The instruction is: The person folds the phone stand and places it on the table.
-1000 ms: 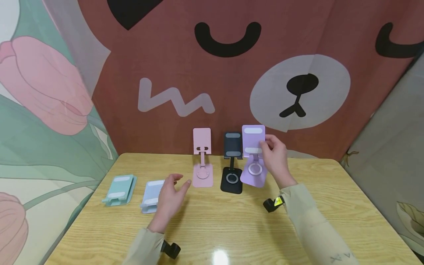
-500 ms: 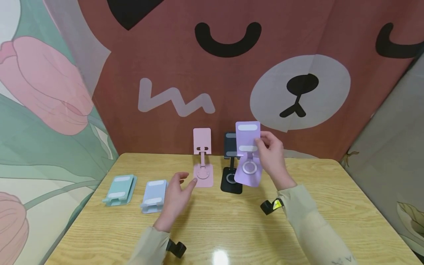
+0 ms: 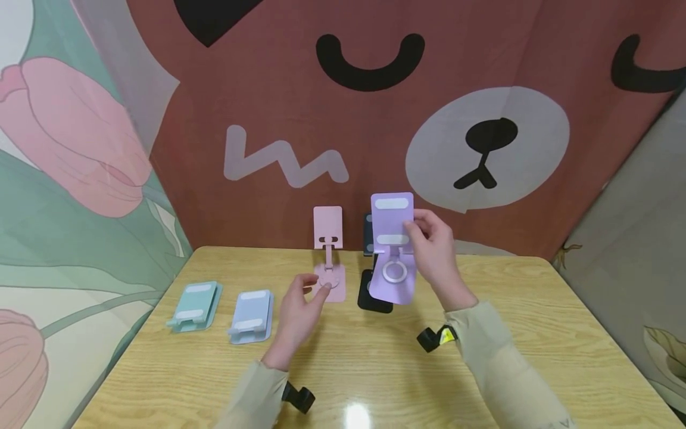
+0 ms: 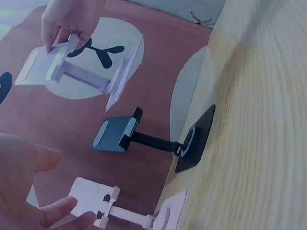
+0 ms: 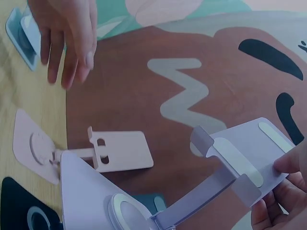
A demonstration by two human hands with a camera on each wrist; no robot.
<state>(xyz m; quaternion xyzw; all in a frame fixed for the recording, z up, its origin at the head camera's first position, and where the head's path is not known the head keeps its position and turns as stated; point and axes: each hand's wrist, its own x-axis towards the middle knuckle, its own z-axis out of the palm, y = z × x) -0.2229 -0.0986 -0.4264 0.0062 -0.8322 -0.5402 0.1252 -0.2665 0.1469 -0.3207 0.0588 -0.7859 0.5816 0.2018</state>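
Above the tabletop point(image 3: 343, 363), L hand point(image 3: 300, 310), fingers apart & empty, has drifted nearer the pink stand point(image 3: 328, 224); R hand point(image 3: 435, 245), pinching the purple stand point(image 3: 391, 220) midair, has brought it left, part-hiding the black stand point(image 3: 365, 293), i.e. not yet set down.

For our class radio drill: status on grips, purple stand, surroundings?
Right grip holds purple stand, off table. Left grip empty. Black stand partly hidden behind it, head view.

Right hand point(image 3: 436, 247) raised — pinching, left hand point(image 3: 298, 316) lower — fingers point(image 3: 304, 279) loosely bent, thumb point(image 3: 320, 294) apart
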